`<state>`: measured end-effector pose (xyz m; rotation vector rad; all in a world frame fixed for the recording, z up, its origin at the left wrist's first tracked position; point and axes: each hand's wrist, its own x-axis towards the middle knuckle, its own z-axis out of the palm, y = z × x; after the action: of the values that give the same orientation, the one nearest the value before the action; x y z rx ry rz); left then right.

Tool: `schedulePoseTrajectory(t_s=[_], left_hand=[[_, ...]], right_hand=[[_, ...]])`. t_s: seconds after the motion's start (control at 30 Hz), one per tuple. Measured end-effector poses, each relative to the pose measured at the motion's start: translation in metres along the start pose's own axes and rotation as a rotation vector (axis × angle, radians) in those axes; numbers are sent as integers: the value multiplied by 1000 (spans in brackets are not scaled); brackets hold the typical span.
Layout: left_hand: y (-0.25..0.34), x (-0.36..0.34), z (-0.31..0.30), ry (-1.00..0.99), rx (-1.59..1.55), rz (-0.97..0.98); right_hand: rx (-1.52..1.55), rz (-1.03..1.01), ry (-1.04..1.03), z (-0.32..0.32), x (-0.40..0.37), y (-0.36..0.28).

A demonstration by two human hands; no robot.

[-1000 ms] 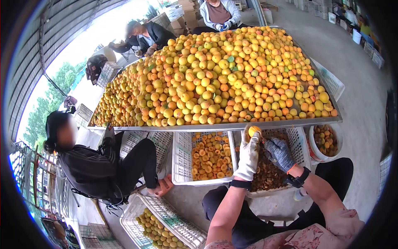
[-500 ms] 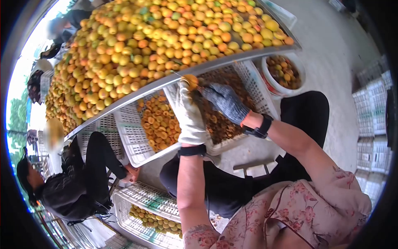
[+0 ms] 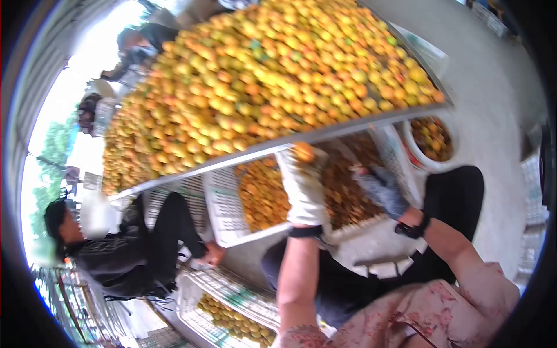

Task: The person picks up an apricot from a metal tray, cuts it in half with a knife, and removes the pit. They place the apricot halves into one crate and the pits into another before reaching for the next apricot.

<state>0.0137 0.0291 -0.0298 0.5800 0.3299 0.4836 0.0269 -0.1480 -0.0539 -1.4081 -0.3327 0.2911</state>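
Now my right hand hangs blurred over the crate, grip impossible to tell; my left hand pinches one apricot just below the desk edge. I judge the pitting is underway; next, both hands must meet at this apricot.

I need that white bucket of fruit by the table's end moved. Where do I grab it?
Probably the rim of the white bucket, a hand each side, coming from the side away from the table: it stands upright, open-topped with fruit, its far rim under the table edge. No handle shows.
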Motion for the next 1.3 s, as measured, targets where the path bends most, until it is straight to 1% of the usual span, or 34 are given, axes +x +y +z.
schedulePoseTrajectory(t_s=[0.03,0.07,0.1,0.13,0.17,0.23,0.3,0.33,0.37,0.4,0.43,0.47,0.5,0.53,0.57,0.6,0.63,0.67,0.7,0.73,0.77,0.8,0.87,0.9,0.97,1.0,1.03,1.1,1.13,1.2,1.23,1.3], left_hand=[[1,-6,4,-80,218,47],[0,-24,22,-93,244,70],[-11,-18,0,-339,761,205],[-17,-35,7,-158,743,50],[-33,-37,3,-160,894,219],[-21,-41,15,-234,1318,515],[-17,-37,20,-224,1318,577],[-17,-37,21,-221,1325,621],[-18,-39,22,-221,1320,618],[-20,-40,23,-125,1307,506],[-22,-41,23,-31,1292,392],[-25,-40,23,-13,1323,542],[-25,-40,22,-24,1320,541],[-25,-40,22,1,1369,492],[-24,-42,23,21,1416,438],[-24,-41,22,21,1436,492],[-23,-42,23,4,1415,442],[-24,-42,21,7,1384,405],[-25,-40,22,15,1352,375],[-24,-40,22,7,1318,298],[-24,-41,23,1,1316,304],[-24,-42,25,29,1226,299],[-26,-45,30,77,1086,290],[-29,-45,28,82,1087,301],[-36,-39,17,67,948,277],[-39,-36,13,46,847,295],[-40,-35,10,74,766,218],[-31,-42,25,185,827,246],[-32,-41,24,188,823,246],[-40,-34,10,118,704,316],[-60,-15,-24,-12,1081,607],[-47,-15,-12,-103,857,462]], right_hand=[[288,272,59,3,5,-22],[313,234,31,4,18,-25],[299,295,19,5,30,-29],[278,366,9,9,38,-32],[284,347,-8,19,45,-30],[346,171,148,39,53,-20],[357,193,157,42,54,-20],[272,155,149,40,55,-13],[189,121,142,40,54,-11],[162,62,153,42,51,-13],[159,60,156,44,52,-10],[105,46,185,47,54,-8],[52,29,216,49,55,-7],[31,47,227,49,53,-7],[-26,-58,247,47,58,13],[-142,-84,261,46,57,8],[-257,-110,276,48,56,4],[-441,-136,299,48,54,-8],[-471,-166,314,48,55,-6],[-472,-166,311,48,55,-9],[-467,-165,301,49,55,-12],[-464,-175,302,50,55,-14],[-500,-131,302,52,54,-17],[-495,-138,296,53,52,-28],[-602,-160,316,58,46,-48],[-639,-300,321,56,46,-42],[-679,-418,308,55,46,-38],[-779,-569,281,55,48,-36],[-781,-570,277,54,47,-36],[-904,-648,183,57,46,-51],[-913,-629,179,58,48,-52],[-973,-767,104,58,55,-51]])
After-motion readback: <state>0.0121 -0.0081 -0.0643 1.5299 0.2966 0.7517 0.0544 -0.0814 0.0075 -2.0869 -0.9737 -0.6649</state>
